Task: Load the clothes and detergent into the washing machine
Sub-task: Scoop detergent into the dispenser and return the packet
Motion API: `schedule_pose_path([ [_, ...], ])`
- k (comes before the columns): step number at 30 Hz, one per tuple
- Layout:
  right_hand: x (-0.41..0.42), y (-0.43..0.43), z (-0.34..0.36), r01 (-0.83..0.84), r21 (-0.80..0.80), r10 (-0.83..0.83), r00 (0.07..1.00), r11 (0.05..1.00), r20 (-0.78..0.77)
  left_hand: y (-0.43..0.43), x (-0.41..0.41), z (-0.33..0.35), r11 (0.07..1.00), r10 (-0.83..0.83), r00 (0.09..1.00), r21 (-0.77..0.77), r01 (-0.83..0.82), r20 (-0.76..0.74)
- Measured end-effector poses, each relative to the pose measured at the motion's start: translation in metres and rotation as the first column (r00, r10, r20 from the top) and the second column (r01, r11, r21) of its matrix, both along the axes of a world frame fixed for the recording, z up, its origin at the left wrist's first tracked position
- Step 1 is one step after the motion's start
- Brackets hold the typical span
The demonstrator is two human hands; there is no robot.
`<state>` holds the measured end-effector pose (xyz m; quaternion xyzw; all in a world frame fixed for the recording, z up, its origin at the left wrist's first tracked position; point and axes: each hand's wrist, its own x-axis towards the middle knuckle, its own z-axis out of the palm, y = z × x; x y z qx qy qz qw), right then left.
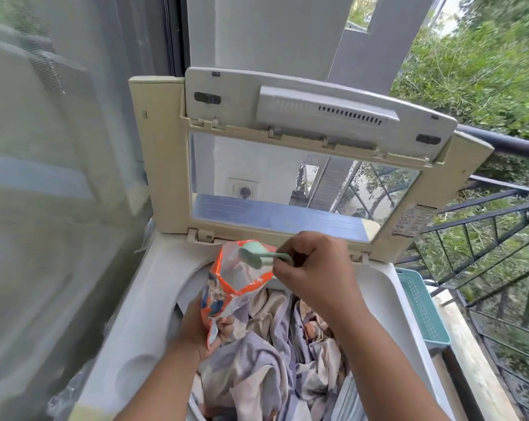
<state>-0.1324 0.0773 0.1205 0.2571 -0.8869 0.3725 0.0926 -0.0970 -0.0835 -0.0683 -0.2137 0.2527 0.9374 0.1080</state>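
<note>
A top-loading washing machine (126, 323) stands open, its lid (166, 153) raised upright. The drum holds crumpled lilac and cream clothes (275, 354). My left hand (196, 326) grips an orange and white detergent bag (226, 287) from below, over the drum's left side, with its mouth open upward. My right hand (314, 268) pinches the handle of a pale green scoop (254, 253), whose bowl sits at the bag's mouth. Whether powder lies in the scoop is not visible.
A teal plastic basket (421, 308) rests against the machine's right side on a ledge. A black metal railing (500, 226) runs at the right, with green foliage beyond. A glass door or window (44, 177) fills the left.
</note>
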Motion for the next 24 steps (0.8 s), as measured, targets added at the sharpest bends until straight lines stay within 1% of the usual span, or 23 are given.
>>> schedule_pose_path([
  [1, 0.0, -0.002, -0.005, 0.004, 0.076, -0.008, 0.999, 0.997, 0.052, 0.001, 0.002, 0.007, 0.999, -0.021, 1.0, -0.024, 0.021, -0.004],
  [3, -0.002, -0.005, -0.018, 0.019, 0.173, -0.032, 0.997, 0.985, 0.076, 0.008, 0.008, 0.02, 0.995, -0.09, 0.994, -0.037, 0.088, -0.055],
  [6, -0.001, -0.006, -0.038, 0.015, 0.273, -0.041, 0.995, 0.962, 0.088, 0.018, 0.01, 0.028, 0.982, -0.189, 0.968, -0.061, 0.181, -0.164],
  [7, 0.002, -0.006, -0.042, 0.018, 0.3, -0.045, 0.995, 0.954, 0.084, 0.022, 0.011, 0.033, 0.978, -0.207, 0.949, -0.061, 0.198, -0.24],
  [8, 0.005, -0.004, -0.045, 0.026, 0.311, -0.052, 0.996, 0.95, 0.076, 0.025, 0.014, 0.043, 0.977, -0.213, 0.938, -0.085, 0.197, -0.273],
  [10, 0.012, -0.001, -0.047, 0.042, 0.283, -0.061, 0.996, 0.958, 0.058, 0.028, 0.019, 0.041, 0.974, -0.163, 0.979, -0.177, 0.141, -0.119],
  [11, 0.015, 0.001, -0.046, 0.05, 0.265, -0.063, 0.997, 0.963, 0.041, 0.027, 0.02, 0.037, 0.972, -0.078, 0.995, -0.225, 0.064, -0.056],
  [12, 0.02, 0.002, -0.043, 0.061, 0.242, -0.069, 0.997, 0.968, 0.023, 0.024, 0.022, 0.033, 0.971, -0.026, 1.0, -0.237, 0.021, -0.016],
  [14, 0.024, 0.006, -0.038, 0.104, 0.172, -0.097, 0.994, 0.98, -0.052, 0.018, 0.018, 0.02, 0.964, -0.026, 0.998, -0.262, 0.041, 0.058],
  [16, 0.025, 0.012, -0.037, 0.192, 0.092, -0.18, 0.975, 0.977, -0.13, 0.018, 0.016, 0.013, 0.963, 0.009, 0.995, -0.268, 0.018, 0.098],
  [17, 0.025, 0.015, -0.035, 0.243, 0.044, -0.235, 0.962, 0.969, -0.141, 0.017, 0.016, 0.013, 0.964, 0.029, 0.994, -0.265, 0.001, 0.109],
  [18, 0.026, 0.017, -0.034, 0.287, 0.014, -0.284, 0.952, 0.958, -0.118, 0.017, 0.015, 0.016, 0.963, 0.034, 0.994, -0.27, -0.004, 0.105],
  [19, 0.028, 0.019, -0.032, 0.322, 0.016, -0.32, 0.946, 0.947, -0.059, 0.017, 0.016, 0.018, 0.962, 0.021, 0.997, -0.272, 0.001, 0.077],
  [21, 0.033, 0.024, -0.03, 0.364, 0.08, -0.37, 0.924, 0.928, 0.098, 0.019, 0.016, 0.017, 0.966, -0.025, 0.999, -0.256, 0.031, 0.024],
  [22, 0.035, 0.027, -0.031, 0.371, 0.1, -0.384, 0.908, 0.923, 0.167, 0.021, 0.017, 0.019, 0.963, -0.049, 0.998, -0.264, 0.058, 0.039],
  [24, 0.04, 0.032, -0.033, 0.392, 0.082, -0.399, 0.875, 0.916, 0.272, 0.025, 0.02, 0.028, 0.954, -0.091, 0.994, -0.28, 0.106, 0.065],
])
